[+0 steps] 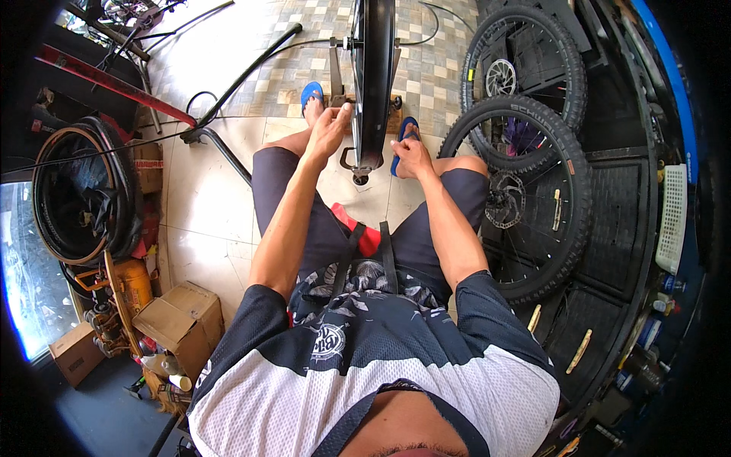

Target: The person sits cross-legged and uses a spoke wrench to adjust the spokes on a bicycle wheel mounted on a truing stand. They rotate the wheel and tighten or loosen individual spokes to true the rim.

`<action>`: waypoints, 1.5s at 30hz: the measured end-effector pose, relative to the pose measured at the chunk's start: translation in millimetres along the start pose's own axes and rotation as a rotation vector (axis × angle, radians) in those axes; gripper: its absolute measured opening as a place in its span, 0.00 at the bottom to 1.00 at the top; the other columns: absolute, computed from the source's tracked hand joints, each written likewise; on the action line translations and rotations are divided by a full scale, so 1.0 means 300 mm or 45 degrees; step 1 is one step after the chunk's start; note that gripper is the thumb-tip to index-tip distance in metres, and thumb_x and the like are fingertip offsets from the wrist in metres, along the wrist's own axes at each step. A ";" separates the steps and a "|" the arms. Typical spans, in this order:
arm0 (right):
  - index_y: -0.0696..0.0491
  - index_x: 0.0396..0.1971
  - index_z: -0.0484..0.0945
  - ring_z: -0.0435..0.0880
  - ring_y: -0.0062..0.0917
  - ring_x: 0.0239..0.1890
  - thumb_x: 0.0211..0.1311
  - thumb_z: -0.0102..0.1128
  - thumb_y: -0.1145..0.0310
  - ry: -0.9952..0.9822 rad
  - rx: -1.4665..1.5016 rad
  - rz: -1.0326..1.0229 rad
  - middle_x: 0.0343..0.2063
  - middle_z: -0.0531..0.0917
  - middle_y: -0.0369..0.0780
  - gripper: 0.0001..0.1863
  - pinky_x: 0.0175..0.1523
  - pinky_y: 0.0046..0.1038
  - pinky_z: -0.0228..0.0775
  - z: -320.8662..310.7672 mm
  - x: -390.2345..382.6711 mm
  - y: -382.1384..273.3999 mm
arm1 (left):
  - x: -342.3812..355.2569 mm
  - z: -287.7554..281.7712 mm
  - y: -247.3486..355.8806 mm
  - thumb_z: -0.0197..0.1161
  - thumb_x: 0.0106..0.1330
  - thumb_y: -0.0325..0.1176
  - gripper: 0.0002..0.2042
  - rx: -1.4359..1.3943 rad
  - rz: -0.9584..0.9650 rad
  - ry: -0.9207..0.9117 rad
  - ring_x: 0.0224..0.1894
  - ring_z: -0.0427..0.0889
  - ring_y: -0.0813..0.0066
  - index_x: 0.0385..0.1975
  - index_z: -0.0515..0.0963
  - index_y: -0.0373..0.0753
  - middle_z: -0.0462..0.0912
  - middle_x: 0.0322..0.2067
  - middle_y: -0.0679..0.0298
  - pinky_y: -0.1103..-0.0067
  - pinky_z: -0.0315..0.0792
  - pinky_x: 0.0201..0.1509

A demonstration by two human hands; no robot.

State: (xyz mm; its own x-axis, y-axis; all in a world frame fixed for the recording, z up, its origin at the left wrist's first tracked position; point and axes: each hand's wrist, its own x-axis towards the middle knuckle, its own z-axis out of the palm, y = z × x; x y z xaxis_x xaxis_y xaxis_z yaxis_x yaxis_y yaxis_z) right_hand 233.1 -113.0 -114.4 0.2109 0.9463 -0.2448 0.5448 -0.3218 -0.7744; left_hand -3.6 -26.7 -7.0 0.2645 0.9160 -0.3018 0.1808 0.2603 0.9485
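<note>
Directly in front of me, a black bicycle wheel (371, 84) without a tyre stands upright and edge-on between the arms of a truing stand (335, 70). My left hand (327, 135) is raised at the wheel's left side. Its fingers are stretched toward the rim, and I cannot tell whether they touch it. On the opposite side, my right hand (413, 158) is closed, with curled fingers and the thumb toward the wheel. Whatever those fingers hold, if anything, is hidden. A metal loop with a dark knob (360, 180) sits at the wheel's near end.
Two knobby-tyred wheels (567, 171) with disc rotors lean against black panels on the right. A red-and-black tubular frame (114, 84) extends across the left. Behind it hang several tyres and rims (46, 228), above a cardboard box (179, 316). Blue flip-flops (311, 92) are on my feet.
</note>
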 end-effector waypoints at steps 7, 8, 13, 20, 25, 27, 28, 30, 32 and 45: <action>0.59 0.21 0.80 0.80 0.29 0.24 0.63 0.60 0.49 -0.008 -0.002 0.011 0.19 0.82 0.42 0.25 0.36 0.32 0.70 -0.010 -0.002 0.002 | -0.027 -0.002 0.194 0.57 0.71 0.54 0.25 0.035 0.085 -0.132 0.37 0.81 0.79 0.42 0.80 0.33 0.83 0.33 0.62 0.81 0.74 0.41; 0.59 0.21 0.80 0.79 0.28 0.22 0.63 0.60 0.49 0.013 0.016 -0.019 0.17 0.81 0.42 0.25 0.33 0.32 0.70 -0.007 -0.002 0.003 | -0.032 0.000 0.228 0.57 0.72 0.53 0.23 -0.189 -0.047 -0.110 0.38 0.81 0.80 0.43 0.80 0.33 0.84 0.34 0.63 0.82 0.74 0.41; 0.59 0.21 0.81 0.78 0.25 0.19 0.63 0.61 0.49 0.051 0.042 -0.033 0.14 0.79 0.40 0.25 0.28 0.31 0.68 0.004 -0.001 0.013 | 0.003 -0.015 0.283 0.57 0.73 0.48 0.18 -0.511 0.227 -0.012 0.33 0.79 0.82 0.41 0.79 0.36 0.83 0.33 0.65 0.85 0.72 0.35; 0.59 0.21 0.81 0.79 0.26 0.21 0.63 0.61 0.49 0.030 0.046 -0.059 0.16 0.81 0.41 0.25 0.31 0.32 0.69 0.007 0.001 0.009 | 0.017 -0.004 0.015 0.60 0.71 0.51 0.20 -0.351 -0.120 -0.026 0.32 0.77 0.81 0.40 0.78 0.35 0.80 0.30 0.69 0.82 0.73 0.34; 0.59 0.22 0.81 0.82 0.30 0.26 0.63 0.60 0.48 -0.023 0.010 0.105 0.21 0.84 0.43 0.25 0.38 0.33 0.72 -0.002 -0.007 -0.007 | -0.019 0.031 -0.016 0.56 0.71 0.57 0.25 -0.220 -0.124 -0.114 0.33 0.78 0.79 0.40 0.78 0.35 0.80 0.30 0.68 0.81 0.72 0.33; 0.59 0.22 0.81 0.82 0.30 0.26 0.63 0.60 0.49 -0.022 0.024 0.050 0.21 0.83 0.43 0.25 0.38 0.33 0.72 -0.009 -0.009 -0.012 | -0.022 0.018 0.046 0.55 0.71 0.58 0.26 -0.226 -0.101 -0.188 0.32 0.79 0.79 0.38 0.78 0.35 0.80 0.30 0.67 0.81 0.72 0.33; 0.59 0.22 0.81 0.82 0.30 0.26 0.63 0.60 0.49 -0.028 0.011 0.083 0.21 0.83 0.43 0.25 0.38 0.32 0.72 -0.011 -0.009 -0.015 | -0.012 0.007 0.088 0.55 0.71 0.58 0.26 -0.186 -0.094 -0.216 0.32 0.79 0.79 0.38 0.79 0.35 0.81 0.30 0.67 0.82 0.72 0.33; 0.59 0.23 0.81 0.82 0.30 0.26 0.63 0.60 0.49 -0.019 0.025 0.020 0.21 0.83 0.43 0.25 0.38 0.32 0.71 -0.014 -0.011 -0.018 | -0.007 -0.001 0.158 0.55 0.71 0.57 0.25 -0.005 0.104 -0.213 0.32 0.79 0.80 0.38 0.79 0.36 0.82 0.30 0.66 0.83 0.71 0.34; 0.59 0.23 0.81 0.81 0.29 0.26 0.63 0.60 0.49 -0.011 0.025 0.006 0.21 0.83 0.42 0.25 0.37 0.32 0.71 -0.013 -0.013 -0.018 | -0.008 -0.003 0.209 0.55 0.72 0.54 0.23 -0.181 0.127 -0.180 0.32 0.79 0.81 0.39 0.80 0.36 0.82 0.31 0.66 0.84 0.71 0.35; 0.59 0.21 0.81 0.79 0.26 0.20 0.62 0.62 0.48 0.033 0.108 -0.017 0.15 0.80 0.40 0.25 0.29 0.32 0.69 0.009 -0.007 0.009 | 0.017 -0.009 -0.023 0.57 0.70 0.57 0.25 -0.122 -0.041 -0.027 0.35 0.79 0.80 0.42 0.79 0.35 0.81 0.32 0.67 0.80 0.73 0.35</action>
State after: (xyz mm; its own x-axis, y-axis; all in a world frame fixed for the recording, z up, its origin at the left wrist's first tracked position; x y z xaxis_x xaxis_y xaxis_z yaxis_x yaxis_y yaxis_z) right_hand 231.9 -115.8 -117.6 0.2254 0.9490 -0.2203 0.4774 -0.3047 -0.8242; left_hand -6.2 -22.9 -14.9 0.2805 0.9002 -0.3330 0.0982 0.3182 0.9429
